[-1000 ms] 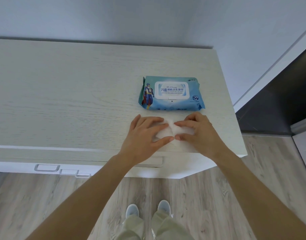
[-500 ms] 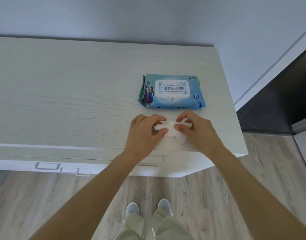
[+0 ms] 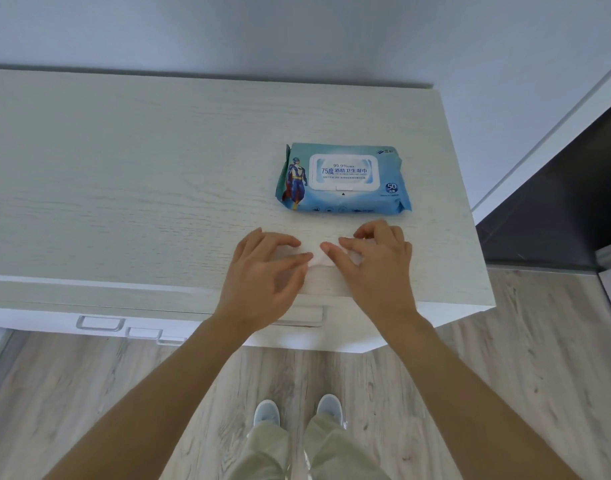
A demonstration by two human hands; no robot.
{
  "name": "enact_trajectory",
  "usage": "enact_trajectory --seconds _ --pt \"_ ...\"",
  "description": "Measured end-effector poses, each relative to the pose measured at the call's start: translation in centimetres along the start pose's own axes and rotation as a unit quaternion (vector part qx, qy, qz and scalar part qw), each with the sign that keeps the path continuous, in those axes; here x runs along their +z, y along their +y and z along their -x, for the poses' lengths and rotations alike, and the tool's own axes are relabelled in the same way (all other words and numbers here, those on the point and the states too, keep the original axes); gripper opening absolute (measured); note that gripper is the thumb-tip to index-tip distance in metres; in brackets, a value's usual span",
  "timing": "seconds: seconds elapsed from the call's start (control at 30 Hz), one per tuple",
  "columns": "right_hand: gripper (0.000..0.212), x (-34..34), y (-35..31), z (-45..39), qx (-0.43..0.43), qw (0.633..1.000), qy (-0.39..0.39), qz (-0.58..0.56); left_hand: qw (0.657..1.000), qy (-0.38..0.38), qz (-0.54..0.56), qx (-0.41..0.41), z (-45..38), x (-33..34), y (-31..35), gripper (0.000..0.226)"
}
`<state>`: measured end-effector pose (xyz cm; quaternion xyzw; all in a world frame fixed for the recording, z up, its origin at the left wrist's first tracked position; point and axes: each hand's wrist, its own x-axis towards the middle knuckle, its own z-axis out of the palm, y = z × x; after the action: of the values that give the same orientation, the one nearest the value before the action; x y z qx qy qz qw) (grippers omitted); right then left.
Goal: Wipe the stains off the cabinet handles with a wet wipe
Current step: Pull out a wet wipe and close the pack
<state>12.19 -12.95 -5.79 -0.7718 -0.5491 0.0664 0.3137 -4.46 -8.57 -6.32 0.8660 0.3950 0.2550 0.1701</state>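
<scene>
Presently my left hand (image 3: 266,271) and right hand (image 3: 373,263) each pinch the thin white wet wipe (image 3: 319,260) flat on the pale wood-grain worktop (image 3: 141,188), folding it; next I judge it goes down to the silvery cabinet handles (image 3: 99,323).

Single head-worn wide-angle view, no second camera, so no shared field. It looks forward and steeply down from standing height over the pale wood-grain cabinet top (image 3: 158,188), near its right front corner. Close range: both bare forearms run up from the bottom corners to the left hand (image 3: 262,271) and right hand (image 3: 376,268) at frame centre. Grey wall fills the top band. The light wood-plank floor (image 3: 89,393) and the wearer's pale shoes (image 3: 298,412) sit at the bottom edge, almost straight below the lens. Wide-angle bend shows along the cabinet front edge.
</scene>
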Motion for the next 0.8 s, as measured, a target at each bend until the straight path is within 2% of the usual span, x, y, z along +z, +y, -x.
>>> enact_trajectory --seconds 0.13,0.33,0.57,0.8 --pt "0.038 0.9 -0.7 1.0 -0.007 1.0 -0.007 0.007 1.0 -0.022 0.016 0.01 0.8 -0.4 -0.1 0.037" --pt "0.022 0.9 -1.5 1.0 -0.026 0.999 -0.024 -0.026 1.0 0.02 0.003 -0.017 2.3 -0.8 -0.8 0.038" --pt "0.022 -1.0 -2.8 2.4 -0.004 0.993 -0.026 -0.116 0.999 0.038 -0.026 0.005 4.1 -2.1 -2.3 0.039" --pt "0.021 0.1 -5.5 6.5 0.095 0.983 0.012 -0.159 0.991 0.022 -0.104 0.085 7.4 -3.8 -5.3 0.044"
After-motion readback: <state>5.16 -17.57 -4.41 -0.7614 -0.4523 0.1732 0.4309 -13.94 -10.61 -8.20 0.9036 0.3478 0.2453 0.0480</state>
